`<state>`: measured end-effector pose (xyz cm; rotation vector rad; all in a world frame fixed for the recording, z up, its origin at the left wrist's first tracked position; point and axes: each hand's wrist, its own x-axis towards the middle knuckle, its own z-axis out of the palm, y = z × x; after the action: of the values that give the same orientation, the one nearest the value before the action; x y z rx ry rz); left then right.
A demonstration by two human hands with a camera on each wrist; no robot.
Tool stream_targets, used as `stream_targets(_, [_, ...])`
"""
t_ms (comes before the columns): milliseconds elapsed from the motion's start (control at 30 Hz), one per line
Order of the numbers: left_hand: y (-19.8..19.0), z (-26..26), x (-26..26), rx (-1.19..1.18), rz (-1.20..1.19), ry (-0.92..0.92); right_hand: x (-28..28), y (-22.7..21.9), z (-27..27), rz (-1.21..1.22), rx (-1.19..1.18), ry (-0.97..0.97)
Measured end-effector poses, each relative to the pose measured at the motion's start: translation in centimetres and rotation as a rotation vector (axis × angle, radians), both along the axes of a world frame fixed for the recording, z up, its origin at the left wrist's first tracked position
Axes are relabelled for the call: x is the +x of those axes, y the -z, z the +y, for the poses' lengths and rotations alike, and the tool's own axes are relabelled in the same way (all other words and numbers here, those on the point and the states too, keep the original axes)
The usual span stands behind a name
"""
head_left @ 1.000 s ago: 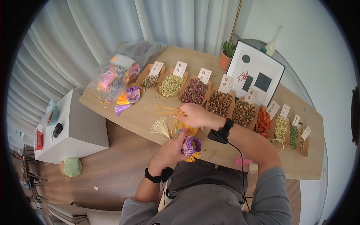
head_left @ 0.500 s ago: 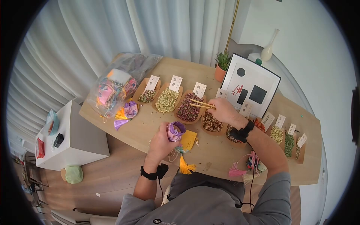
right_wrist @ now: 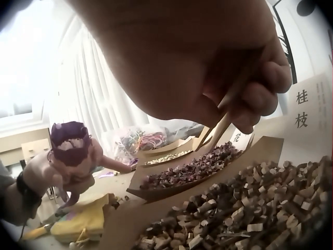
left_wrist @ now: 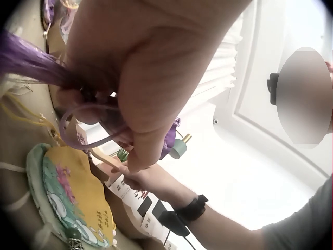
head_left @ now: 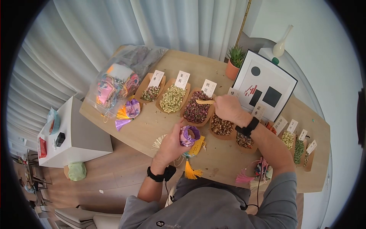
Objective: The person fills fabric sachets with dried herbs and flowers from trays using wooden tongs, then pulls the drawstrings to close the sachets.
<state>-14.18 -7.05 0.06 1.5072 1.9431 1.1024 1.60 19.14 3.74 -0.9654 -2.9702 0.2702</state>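
Observation:
My left hand (head_left: 171, 145) holds a small purple drawstring pouch (head_left: 187, 142), its gathered mouth facing up. A purple tassel (left_wrist: 31, 60) and a cord loop show beside that hand in the left wrist view. In my right hand (head_left: 228, 108) are wooden tongs (head_left: 204, 102), gripped near their back end. Their tips reach over the paper tray of dried dark-pink buds (head_left: 195, 111), close to the buds in the right wrist view. Just below the purple pouch, a yellow pouch (head_left: 198, 146) with an orange tassel (head_left: 192, 171) lies on the table.
Labelled trays of dried herbs line the table, with yellowish buds (head_left: 172, 99) to the left and chopped twigs (head_left: 221, 125) to the right. A plastic bag of pouches (head_left: 110, 89) sits at the left. A framed board (head_left: 265, 84) and potted plant (head_left: 232, 70) stand behind.
My right hand has moved the tongs from beside my left hand out to the pink-bud tray. The tongs' prongs look closer together than half a second ago. My left hand still holds the purple pouch.

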Motion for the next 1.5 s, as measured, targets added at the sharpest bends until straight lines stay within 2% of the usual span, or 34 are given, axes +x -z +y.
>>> stream_targets(100, [0.4,0.2,0.0,-0.045,0.012,0.016,-0.7,0.3,0.3,-0.046,0.008,0.009])
stream_targets(267, [-0.5,-0.1,0.2,-0.096,-0.034,0.036,-1.3,-2.3,-1.2,-0.175,-0.026,-0.079])
stream_targets(467, [0.3,-0.1,0.2,-0.065,0.024,0.043,-1.1,-1.3,-2.4,-0.105,0.116,-0.177])
stream_targets(600, [0.5,-0.1,0.3,-0.086,0.068,0.046,-0.9,-0.6,-2.9,-0.119,0.116,-0.169])
stream_targets(700, [0.0,-0.2,0.6,-0.036,0.063,0.002,-0.6,-0.5,-3.2,-0.103,0.127,-0.174])
stream_targets(767, [-0.5,-0.2,0.5,-0.071,-0.045,-0.054,-0.3,0.4,-3.1,-0.033,0.164,-0.194])
stream_targets(1100, [0.7,0.9,-0.9,-0.036,0.000,-0.247,1.5,1.5,-2.3,0.095,0.166,-0.194])
stream_targets(1300, [-0.4,2.1,-0.5,-0.046,0.007,-0.235,3.2,-2.7,-3.3,0.172,0.196,-0.227])
stream_targets(1500, [-0.4,3.2,-0.1,-0.054,-0.079,-0.218,4.0,-6.8,-4.8,0.259,0.364,-0.401])
